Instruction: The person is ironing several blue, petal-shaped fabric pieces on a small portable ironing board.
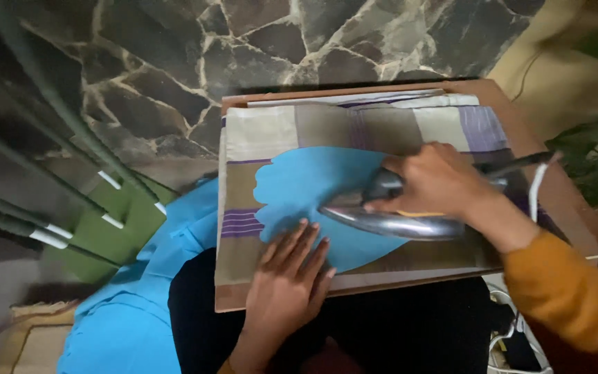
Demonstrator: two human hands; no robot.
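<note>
A piece of bright blue cloth (313,183) lies spread on a striped beige and purple padding cloth (271,131) that covers a wooden board (562,194). My right hand (437,181) grips the dark handle of a metal clothes iron (396,220), which rests flat on the blue cloth. My left hand (288,277) presses flat, fingers spread, on the near edge of the blue cloth and the padding, just left of the iron. An orange sleeve (569,305) covers my right forearm.
More blue fabric (140,298) hangs off the board's left side over my dark-clothed lap. A white cord (538,190) runs off the iron to the right. Stone-patterned floor (243,41) lies beyond; green metal furniture legs (57,125) stand at left, plant leaves (596,159) at right.
</note>
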